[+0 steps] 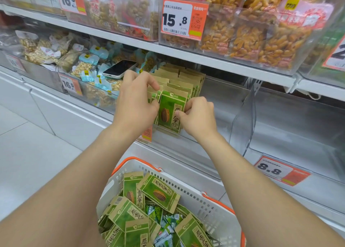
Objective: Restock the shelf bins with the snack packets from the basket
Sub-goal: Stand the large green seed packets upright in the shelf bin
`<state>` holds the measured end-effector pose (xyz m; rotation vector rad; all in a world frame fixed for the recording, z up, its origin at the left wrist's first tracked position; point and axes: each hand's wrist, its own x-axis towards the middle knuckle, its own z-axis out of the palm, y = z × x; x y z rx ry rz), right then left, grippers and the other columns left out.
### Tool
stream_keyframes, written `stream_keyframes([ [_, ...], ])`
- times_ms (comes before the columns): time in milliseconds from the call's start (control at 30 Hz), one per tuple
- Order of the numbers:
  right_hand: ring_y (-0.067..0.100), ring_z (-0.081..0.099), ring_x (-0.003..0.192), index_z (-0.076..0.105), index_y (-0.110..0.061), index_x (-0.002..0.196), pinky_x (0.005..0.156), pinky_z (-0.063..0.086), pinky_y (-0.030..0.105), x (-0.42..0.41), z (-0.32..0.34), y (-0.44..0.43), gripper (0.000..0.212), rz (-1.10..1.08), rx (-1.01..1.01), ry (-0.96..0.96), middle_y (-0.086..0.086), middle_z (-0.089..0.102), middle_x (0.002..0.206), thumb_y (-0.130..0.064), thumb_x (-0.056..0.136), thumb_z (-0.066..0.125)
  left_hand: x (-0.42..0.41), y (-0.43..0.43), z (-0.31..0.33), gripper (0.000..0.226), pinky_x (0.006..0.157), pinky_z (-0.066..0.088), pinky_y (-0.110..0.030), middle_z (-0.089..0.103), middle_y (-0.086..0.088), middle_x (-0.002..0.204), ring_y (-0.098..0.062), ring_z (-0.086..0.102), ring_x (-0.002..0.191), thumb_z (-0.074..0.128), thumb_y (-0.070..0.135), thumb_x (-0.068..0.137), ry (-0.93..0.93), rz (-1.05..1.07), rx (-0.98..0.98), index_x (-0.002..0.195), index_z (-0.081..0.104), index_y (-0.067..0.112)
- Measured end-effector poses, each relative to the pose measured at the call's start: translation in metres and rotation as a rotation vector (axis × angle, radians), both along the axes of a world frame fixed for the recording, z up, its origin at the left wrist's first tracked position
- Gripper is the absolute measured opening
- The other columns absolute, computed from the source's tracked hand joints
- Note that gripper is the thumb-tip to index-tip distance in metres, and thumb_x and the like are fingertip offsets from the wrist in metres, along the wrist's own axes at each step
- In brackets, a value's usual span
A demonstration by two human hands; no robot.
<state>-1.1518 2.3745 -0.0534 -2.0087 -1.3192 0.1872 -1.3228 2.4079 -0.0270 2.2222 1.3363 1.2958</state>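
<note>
At the lower shelf, left end of the clear bin (227, 101), we see a row of packets (183, 78), green and tan with a sunflower-seed picture, standing upright one behind another. Both hands meet at the near end of this row. The left hand (135, 103) has its fingers curled over the tops of the foremost packets and its thumb at their left edge, so that it grips the row; how many packets lie within that grip we cannot tell, since the hand covers them. The right hand (197, 114) pinches the right edge of the front packet (172, 112) between thumb and bent fingers; this packet stands upright at the front of the bin, printed face toward us. Below the shelf, nearest the camera, a white basket (205, 205) with orange handles holds loose packets (158, 191) of the same kind, heaped at all angles over smaller green sachets (168, 221). Left of the row, a phone (120, 68) lies face up on the nut packs of the neighbouring bin (87, 95). An orange price tag (183, 19) on the upper shelf reads 15.8.
</note>
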Motion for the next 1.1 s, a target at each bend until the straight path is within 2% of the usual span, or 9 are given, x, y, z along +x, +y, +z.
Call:
stream_keyframes([
  [133, 0.019, 0.040, 0.074, 0.056, -0.009, 0.074, 0.052, 0.030, 0.031, 0.003, -0.001, -0.002, 0.046, 0.023, -0.100, -0.087, 0.010, 0.059, 0.084, -0.046, 0.087, 0.080, -0.002, -0.007, -0.006, 0.026, 0.075, 0.044, -0.034, 0.056, 0.006, 0.094, -0.013, 0.053, 0.084, 0.074, 0.009, 0.079, 0.061, -0.025, 0.044, 0.092, 0.060, 0.027],
  [200, 0.023, 0.045, 0.080, 0.052, -0.012, 0.071, 0.057, 0.035, 0.032, 0.006, 0.003, -0.009, 0.048, 0.010, -0.116, -0.131, 0.009, 0.058, 0.084, -0.047, 0.087, 0.080, -0.004, -0.014, -0.005, 0.023, 0.072, 0.050, -0.036, 0.062, 0.009, 0.080, -0.009, 0.057, 0.074, 0.074, 0.013, 0.079, 0.054, -0.045, 0.004, 0.086, 0.061, 0.030],
  [300, 0.031, 0.057, 0.088, 0.061, -0.014, 0.077, 0.063, 0.047, 0.036, 0.005, 0.015, -0.031, 0.030, 0.010, -0.049, -0.269, 0.006, 0.063, 0.083, -0.039, 0.091, 0.071, -0.008, -0.026, -0.004, 0.017, 0.068, 0.054, -0.033, 0.064, 0.009, 0.064, -0.004, 0.061, 0.064, 0.078, 0.024, 0.080, 0.068, -0.062, -0.066, 0.077, 0.062, 0.029],
  [467, 0.013, 0.063, 0.074, 0.064, -0.028, 0.077, 0.074, 0.056, 0.036, -0.016, 0.031, -0.090, 0.006, 0.227, 0.185, -0.268, -0.011, 0.063, 0.065, -0.031, 0.082, 0.067, -0.008, -0.046, -0.015, 0.029, 0.061, 0.054, -0.031, 0.062, 0.008, 0.054, -0.011, 0.063, 0.060, 0.076, 0.039, 0.076, 0.374, -0.203, -0.179, 0.058, 0.061, 0.022],
  [600, 0.021, 0.064, 0.076, 0.062, -0.025, 0.075, 0.070, 0.058, 0.040, -0.025, -0.001, -0.130, 0.005, 0.481, -0.139, -0.317, -0.005, 0.064, 0.068, -0.030, 0.076, 0.064, 0.005, -0.064, -0.050, 0.026, 0.067, 0.057, -0.035, 0.061, 0.006, 0.069, -0.021, 0.061, 0.069, 0.064, 0.046, 0.078, 0.981, -0.445, -0.351, 0.068, 0.060, 0.023],
  [733, 0.035, 0.063, 0.083, 0.058, -0.011, 0.078, 0.057, 0.055, 0.042, -0.014, -0.042, -0.144, 0.006, 0.659, -0.528, -0.500, 0.010, 0.056, 0.073, -0.015, 0.081, 0.061, 0.025, -0.080, -0.099, 0.025, 0.072, 0.058, -0.036, 0.066, -0.002, 0.084, -0.024, 0.063, 0.078, 0.068, 0.038, 0.090, 1.380, -0.562, -0.505, 0.080, 0.067, 0.015],
  [867, 0.028, 0.049, 0.060, 0.037, -0.013, 0.065, 0.046, 0.037, 0.030, -0.013, -0.068, -0.157, 0.034, 0.769, -0.679, -0.614, 0.006, 0.037, 0.068, -0.004, 0.084, 0.064, 0.037, -0.098, -0.142, 0.033, 0.081, 0.055, -0.041, 0.054, 0.000, 0.083, -0.027, 0.061, 0.089, 0.071, 0.032, 0.095, 1.591, -0.607, -0.588, 0.078, 0.048, 0.017],
  [967, 0.021, 0.046, 0.060, 0.046, -0.011, 0.074, 0.044, 0.035, 0.028, -0.020, -0.080, -0.165, 0.023, 0.826, -0.733, -0.648, 0.005, 0.040, 0.075, -0.007, 0.086, 0.066, 0.030, -0.111, -0.171, 0.023, 0.088, 0.057, -0.039, 0.060, -0.007, 0.105, -0.026, 0.065, 0.097, 0.068, 0.020, 0.098, 1.679, -0.598, -0.649, 0.116, 0.062, 0.010],
  [1100, 0.020, 0.050, 0.057, 0.051, -0.012, 0.075, 0.043, 0.033, 0.025, -0.030, -0.085, -0.168, 0.015, 0.879, -0.724, -0.635, 0.006, 0.049, 0.070, -0.014, 0.082, 0.064, 0.013, -0.119, -0.203, 0.032, 0.091, 0.054, -0.035, 0.061, -0.011, 0.125, -0.023, 0.055, 0.097, 0.057, -0.001, 0.098, 1.792, -0.586, -0.637, 0.129, 0.061, 0.002],
])
